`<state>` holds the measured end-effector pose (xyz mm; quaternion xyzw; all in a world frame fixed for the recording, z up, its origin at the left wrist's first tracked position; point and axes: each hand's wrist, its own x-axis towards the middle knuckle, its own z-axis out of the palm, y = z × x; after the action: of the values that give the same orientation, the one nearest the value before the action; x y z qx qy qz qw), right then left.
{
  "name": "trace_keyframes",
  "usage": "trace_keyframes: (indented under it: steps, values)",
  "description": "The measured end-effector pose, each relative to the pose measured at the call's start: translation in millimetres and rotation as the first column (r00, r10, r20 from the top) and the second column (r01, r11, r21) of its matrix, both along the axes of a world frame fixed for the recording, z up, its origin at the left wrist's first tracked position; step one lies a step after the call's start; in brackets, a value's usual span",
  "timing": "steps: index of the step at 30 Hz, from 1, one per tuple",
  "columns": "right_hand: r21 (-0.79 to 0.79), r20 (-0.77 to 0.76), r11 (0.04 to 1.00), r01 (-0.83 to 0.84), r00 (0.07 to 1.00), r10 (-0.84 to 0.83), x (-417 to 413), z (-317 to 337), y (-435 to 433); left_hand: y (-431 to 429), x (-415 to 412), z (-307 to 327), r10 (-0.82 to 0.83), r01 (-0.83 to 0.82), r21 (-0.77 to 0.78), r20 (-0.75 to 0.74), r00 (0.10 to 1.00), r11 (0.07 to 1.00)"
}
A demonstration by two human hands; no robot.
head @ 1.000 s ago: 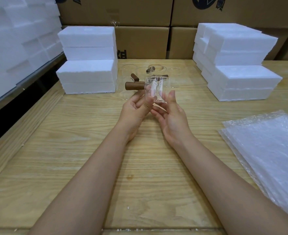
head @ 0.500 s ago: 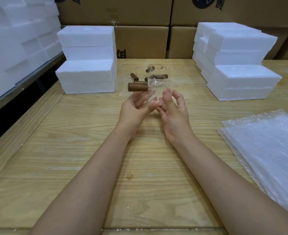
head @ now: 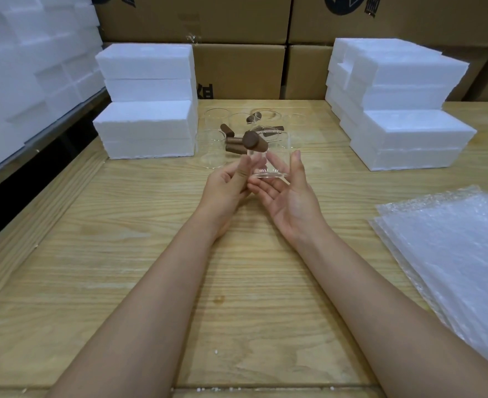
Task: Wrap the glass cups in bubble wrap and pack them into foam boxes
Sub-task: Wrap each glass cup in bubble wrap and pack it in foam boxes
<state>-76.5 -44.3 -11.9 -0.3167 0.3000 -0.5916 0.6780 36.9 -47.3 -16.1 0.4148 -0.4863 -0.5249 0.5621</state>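
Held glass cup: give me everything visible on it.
The glass cup is clear, cylindrical and thin-walled, with a thicker flat base and a brown, wood-like stub handle near its top, pointing towards the camera. It looks empty and unwrapped, held roughly upright above the table between both hands: the left hand touches its left side, the right hand cradles it from below and right.

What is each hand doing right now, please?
Left hand: pinches the glass cup.
Right hand: open, palm up, supporting the cup from below.
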Motion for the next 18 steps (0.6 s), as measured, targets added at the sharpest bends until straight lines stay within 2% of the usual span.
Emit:
trace_keyframes:
  steps: [3, 9, 14, 18]
  values:
    - [-0.030, -0.074, 0.998, 0.048, 0.996, -0.050, 0.8, -0.2, 0.5, -1.0, -0.6, -1.7, 0.021, -0.022, -0.011, -0.018, 1.000, 1.000]
    - [-0.188, -0.169, 0.956, 0.223, 0.952, -0.255, -0.1, 1.0, 3.0, 0.8, -0.7, -0.9, 0.033, -0.038, -0.054, -0.080, 0.996, 0.998]
    - [-0.244, -0.203, 0.955, 0.169, 0.954, -0.221, 1.0, -0.3, 4.7, 0.6, 0.8, -0.8, 0.108, -0.114, -0.055, -0.099, 0.989, 0.992]
    - [-0.213, -0.188, 0.965, 0.153, 0.963, -0.194, 0.8, -1.9, 2.3, -1.3, 1.4, -3.4, 0.149, -0.154, -0.071, -0.073, 0.986, 0.985]
